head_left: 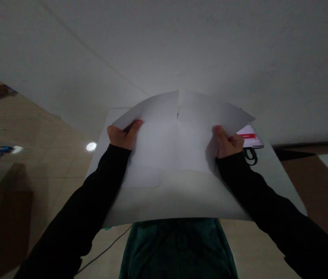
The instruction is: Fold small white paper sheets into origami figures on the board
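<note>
A white sheet of paper [164, 143] is raised over the table, its far part bowed upward. A slit runs down from the middle of its far edge, splitting that part into two flaps. My left hand [125, 133] grips the left side, thumb on top and fingers underneath. The right side is pinched the same way by my right hand [228, 141]. Below the sheet's near left part lies a flat white piece with a rounded corner [143, 177]. Just beyond my right wrist is a black loop [251, 155], which looks like a scissors handle, beside a white-and-red item [249, 136].
The white table [199, 201] stands against a pale wall [164, 42]. A dark green cloth [178, 248] covers my lap. On the tiled floor, a cable [106, 250] runs at lower left. Brown boxes [318, 193] [7, 228] are on both sides.
</note>
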The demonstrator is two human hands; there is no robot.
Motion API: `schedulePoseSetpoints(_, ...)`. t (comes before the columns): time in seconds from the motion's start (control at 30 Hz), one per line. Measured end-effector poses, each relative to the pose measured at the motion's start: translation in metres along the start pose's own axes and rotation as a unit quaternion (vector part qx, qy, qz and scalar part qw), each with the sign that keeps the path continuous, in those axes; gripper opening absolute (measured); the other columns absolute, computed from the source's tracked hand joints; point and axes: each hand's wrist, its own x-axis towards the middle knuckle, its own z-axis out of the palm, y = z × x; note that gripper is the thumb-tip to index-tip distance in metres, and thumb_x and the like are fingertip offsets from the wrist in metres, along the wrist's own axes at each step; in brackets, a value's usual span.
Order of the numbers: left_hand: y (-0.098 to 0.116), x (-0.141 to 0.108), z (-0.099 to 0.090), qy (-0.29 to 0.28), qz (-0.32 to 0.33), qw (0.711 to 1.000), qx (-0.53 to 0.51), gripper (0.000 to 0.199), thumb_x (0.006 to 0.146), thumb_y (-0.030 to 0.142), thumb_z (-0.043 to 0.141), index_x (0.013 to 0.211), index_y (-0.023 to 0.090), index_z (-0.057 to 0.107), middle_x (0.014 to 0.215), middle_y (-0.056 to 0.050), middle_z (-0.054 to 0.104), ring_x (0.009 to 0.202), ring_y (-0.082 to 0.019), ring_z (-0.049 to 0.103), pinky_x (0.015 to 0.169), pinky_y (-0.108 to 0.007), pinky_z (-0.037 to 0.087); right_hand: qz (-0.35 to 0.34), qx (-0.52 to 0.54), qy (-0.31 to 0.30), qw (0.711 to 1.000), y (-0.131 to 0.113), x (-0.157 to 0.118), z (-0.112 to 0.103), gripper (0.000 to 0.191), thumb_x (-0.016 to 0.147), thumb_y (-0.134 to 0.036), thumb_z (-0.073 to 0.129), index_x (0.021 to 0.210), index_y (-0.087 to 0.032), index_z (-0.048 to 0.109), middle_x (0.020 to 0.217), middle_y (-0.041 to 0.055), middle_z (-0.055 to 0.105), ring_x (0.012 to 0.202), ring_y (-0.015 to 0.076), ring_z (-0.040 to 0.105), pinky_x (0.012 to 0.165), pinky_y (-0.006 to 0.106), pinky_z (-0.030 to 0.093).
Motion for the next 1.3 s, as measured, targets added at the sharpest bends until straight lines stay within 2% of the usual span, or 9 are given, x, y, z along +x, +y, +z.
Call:
schedulePoseSetpoints(0.13,0.003,-0.001,0.001,0.008,-0.016,1.000,-0.026,0.030,0.073,0.044,0.070,0.077,0.015,0.072,0.075,-0.007,0.074,0.076,-0.021,0.070,0.073,-0.031,0.054,0.048,0.037,0.010,0.998,0.005,0.002,0.001,0.029,0.062,-0.044,0.079,0.063,-0.020,0.063,0.063,-0.0030,0.058,0.064,0.0154,0.055,0.072,0.041,0.051)
schedulePoseSetpoints(0.4,-0.003,-0.002,0.003,-0.010,-0.094,0.995,-0.021,0.031,0.070,0.045,0.072,0.066,0.014,0.068,0.063,-0.003,0.069,0.066,-0.018,0.065,0.068,-0.031,0.053,0.087,0.075,-0.011,0.993,-0.010,-0.007,0.007,0.033,0.061,-0.048,0.079,0.067,-0.019,0.063,0.066,-0.0016,0.061,0.065,0.0150,0.057,0.069,0.037,0.052)
schedulePoseSetpoints(0.67,0.001,-0.002,0.004,-0.011,-0.133,0.991,-0.015,0.031,0.067,0.046,0.071,0.068,0.015,0.067,0.066,-0.003,0.069,0.070,-0.019,0.066,0.069,-0.030,0.053,0.063,0.040,-0.030,0.997,-0.010,-0.005,0.003,0.030,0.066,-0.048,0.076,0.068,-0.019,0.065,0.069,-0.0010,0.062,0.069,0.0161,0.058,0.069,0.036,0.052)
schedulePoseSetpoints(0.9,0.008,-0.001,0.006,0.003,-0.119,0.991,-0.052,0.027,0.066,0.042,0.073,0.068,0.016,0.069,0.067,-0.003,0.070,0.068,-0.019,0.065,0.074,-0.034,0.054,0.038,0.043,-0.014,0.998,-0.013,-0.005,0.002,0.030,0.065,-0.045,0.077,0.060,-0.019,0.063,0.065,-0.0025,0.060,0.068,0.0142,0.057,0.071,0.034,0.051)
schedulePoseSetpoints(1.03,0.009,-0.001,0.007,0.015,-0.164,0.983,-0.079,0.024,0.063,0.035,0.076,0.064,0.013,0.066,0.064,-0.002,0.068,0.064,-0.016,0.063,0.071,-0.033,0.054,0.037,0.036,-0.013,0.999,-0.014,-0.005,0.003,0.031,0.065,-0.047,0.076,0.062,-0.020,0.063,0.068,-0.0011,0.062,0.069,0.0157,0.059,0.071,0.035,0.052)
schedulePoseSetpoints(1.2,0.014,-0.001,0.006,0.027,-0.146,0.985,-0.087,0.023,0.063,0.035,0.076,0.062,0.014,0.066,0.061,-0.001,0.067,0.062,-0.017,0.063,0.067,-0.033,0.054,0.044,0.037,-0.009,0.998,-0.015,-0.006,0.004,0.031,0.064,-0.049,0.076,0.068,-0.020,0.065,0.072,0.0003,0.064,0.075,0.0181,0.061,0.071,0.037,0.054)
schedulePoseSetpoints(1.3,0.012,-0.001,0.006,0.027,-0.164,0.982,-0.084,0.027,0.064,0.038,0.076,0.060,0.015,0.064,0.059,0.000,0.063,0.060,-0.014,0.060,0.061,-0.030,0.053,0.056,0.062,0.010,0.996,-0.014,-0.006,0.007,0.032,0.063,-0.049,0.077,0.069,-0.020,0.065,0.075,0.0017,0.065,0.076,0.0191,0.062,0.072,0.038,0.054)
